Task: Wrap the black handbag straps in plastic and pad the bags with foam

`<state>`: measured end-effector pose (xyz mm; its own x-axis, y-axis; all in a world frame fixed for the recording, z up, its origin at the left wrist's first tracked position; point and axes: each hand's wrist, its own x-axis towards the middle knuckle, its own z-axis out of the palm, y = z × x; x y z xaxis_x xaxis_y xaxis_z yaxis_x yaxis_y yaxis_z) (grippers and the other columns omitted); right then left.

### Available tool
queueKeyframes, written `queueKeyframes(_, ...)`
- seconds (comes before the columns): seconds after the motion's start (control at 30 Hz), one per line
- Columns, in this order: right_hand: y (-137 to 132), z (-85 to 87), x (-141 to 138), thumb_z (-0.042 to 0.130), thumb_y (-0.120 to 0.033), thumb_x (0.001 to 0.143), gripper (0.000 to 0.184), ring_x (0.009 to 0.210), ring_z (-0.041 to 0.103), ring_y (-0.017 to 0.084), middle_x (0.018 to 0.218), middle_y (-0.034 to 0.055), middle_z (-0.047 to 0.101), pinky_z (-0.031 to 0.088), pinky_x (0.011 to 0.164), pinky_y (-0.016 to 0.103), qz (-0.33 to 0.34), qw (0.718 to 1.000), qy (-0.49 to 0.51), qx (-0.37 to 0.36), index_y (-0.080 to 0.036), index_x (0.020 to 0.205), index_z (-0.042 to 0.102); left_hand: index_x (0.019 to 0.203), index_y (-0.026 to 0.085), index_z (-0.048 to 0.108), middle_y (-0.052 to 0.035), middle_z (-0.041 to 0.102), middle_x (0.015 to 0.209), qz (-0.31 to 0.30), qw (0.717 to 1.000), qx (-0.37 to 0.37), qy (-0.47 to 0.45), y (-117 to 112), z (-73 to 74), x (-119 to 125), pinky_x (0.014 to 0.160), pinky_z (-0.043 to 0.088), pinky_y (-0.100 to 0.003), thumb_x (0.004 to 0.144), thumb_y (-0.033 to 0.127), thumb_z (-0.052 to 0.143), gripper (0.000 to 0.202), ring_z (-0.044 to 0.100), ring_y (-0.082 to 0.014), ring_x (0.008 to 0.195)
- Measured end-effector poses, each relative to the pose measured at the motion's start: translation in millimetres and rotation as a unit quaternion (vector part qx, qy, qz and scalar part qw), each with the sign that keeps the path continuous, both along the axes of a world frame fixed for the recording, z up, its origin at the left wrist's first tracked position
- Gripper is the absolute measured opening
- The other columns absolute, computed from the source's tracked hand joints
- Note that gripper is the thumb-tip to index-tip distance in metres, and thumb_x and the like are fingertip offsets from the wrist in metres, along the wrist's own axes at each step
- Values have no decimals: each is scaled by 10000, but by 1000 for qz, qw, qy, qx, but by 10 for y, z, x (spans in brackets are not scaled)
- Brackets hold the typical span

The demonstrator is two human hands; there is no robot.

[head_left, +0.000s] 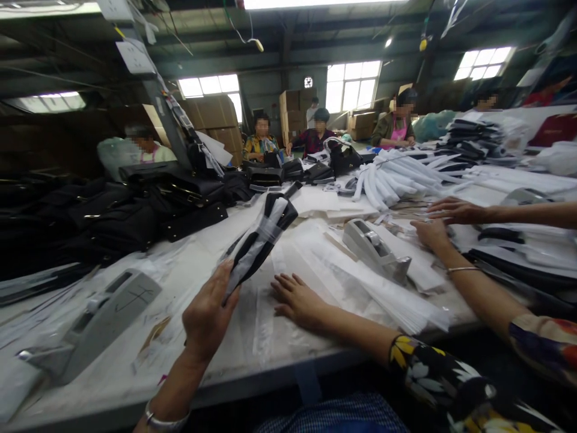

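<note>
My left hand (210,310) grips the lower end of a bundle of black straps (261,237), folded with white wrapping and banded by clear plastic. The bundle tilts up and away above the table. My right hand (297,300) lies flat, fingers spread, on clear plastic bags (265,331) on the white tabletop. Just right of it, a fan of thin white sheets (383,291) reaches toward the table's front edge. A grey tape dispenser (374,246) stands beyond those sheets, and another tape dispenser (103,319) stands to the left of my left hand.
Black bags (112,216) are heaped at the left. White foam strips (396,174) pile up at the back right. A co-worker's hands (435,225) work close on my right, beside black straps (509,264). Several people sit across the table.
</note>
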<state>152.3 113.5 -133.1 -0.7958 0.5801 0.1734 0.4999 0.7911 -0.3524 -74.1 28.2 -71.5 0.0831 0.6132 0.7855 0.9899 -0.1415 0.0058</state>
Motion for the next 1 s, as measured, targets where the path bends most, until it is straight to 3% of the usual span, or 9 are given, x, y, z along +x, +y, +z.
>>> queueKeyframes(0.13, -253, 11, -65, 481, -583, 959, 698, 1457, 323, 342, 1532, 214, 414, 143, 1230, 519, 41, 999, 10, 24, -83, 1447, 476, 1519, 247, 361, -73, 586, 1418, -21, 1000, 8, -13, 16, 60, 41, 1001, 484, -280, 936, 244, 610, 634, 630, -227, 1205)
queueKeyframes(0.27, -356, -82, -293, 490, -687, 902, 847, 1436, 353, 358, 1511, 235, 436, 153, 1227, 525, 78, 997, 25, 9, -61, 1470, 433, 1513, 241, 369, -72, 579, 1428, -23, 1000, -3, -18, 13, 111, 54, 1036, 463, -281, 931, 222, 610, 630, 609, -219, 1235)
queueKeyframes(0.37, -202, -106, -698, 555, -615, 908, 787, 1420, 380, 357, 1497, 235, 455, 209, 1207, 540, 122, 992, 39, 13, -54, 1451, 452, 1500, 235, 389, -75, 588, 1417, -22, 1000, 3, -21, 19, 186, 90, 1041, 465, -290, 931, 232, 615, 612, 608, -220, 1237)
queueKeyframes(0.47, -33, -33, -1125, 621, -449, 921, 622, 1414, 403, 300, 1489, 173, 490, 274, 1197, 462, 156, 984, 74, 30, -99, 1419, 491, 1498, 239, 392, -77, 588, 1416, -28, 999, 18, -16, 31, 276, 132, 1053, 466, -312, 934, 233, 613, 606, 607, -225, 1239)
queueKeyframes(0.57, -39, 50, -1218, 589, -342, 950, 463, 1407, 416, 278, 1453, 138, 538, 288, 1192, 417, 158, 981, 98, 50, -115, 1351, 553, 1505, 244, 381, -83, 592, 1411, -43, 999, 29, -3, 18, 332, 150, 1041, 484, -320, 935, 221, 614, 616, 614, -226, 1231)
queueKeyframes(0.63, -152, 73, -992, 591, -344, 951, 393, 1337, 502, 289, 1375, 153, 604, 335, 1169, 443, 152, 980, 112, 56, -120, 1275, 608, 1510, 247, 374, -89, 592, 1409, -53, 998, 34, 13, -13, 326, 154, 1016, 507, -321, 933, 208, 616, 627, 616, -230, 1228)
queueKeyframes(0.77, -474, 189, -118, 518, -285, 983, 263, 1100, 674, 238, 1150, 125, 726, 484, 1057, 403, 142, 970, 184, 68, -161, 1162, 666, 1497, 220, 396, -116, 592, 1403, -102, 992, 37, 62, -110, 204, 199, 1019, 518, -346, 912, 145, 631, 635, 601, -237, 1248)
queueKeyframes(0.87, -672, 448, 437, 520, -212, 967, 312, 1075, 691, 211, 1095, 110, 747, 560, 941, 341, 201, 955, 204, 78, -202, 1265, 612, 1448, 190, 469, -128, 590, 1400, -151, 983, 31, 104, -187, 54, 278, 1043, 508, -375, 895, 84, 631, 585, 563, -249, 1292)
queueKeyframes(1.0, -733, 783, 757, 592, -188, 930, 462, 1087, 699, 229, 1063, 99, 768, 573, 937, 353, 231, 942, 212, 122, -230, 1386, 529, 1387, 176, 541, -119, 596, 1391, -214, 965, 16, 149, -259, -177, 383, 1033, 520, -390, 947, 77, 542, 451, 515, -261, 1336)
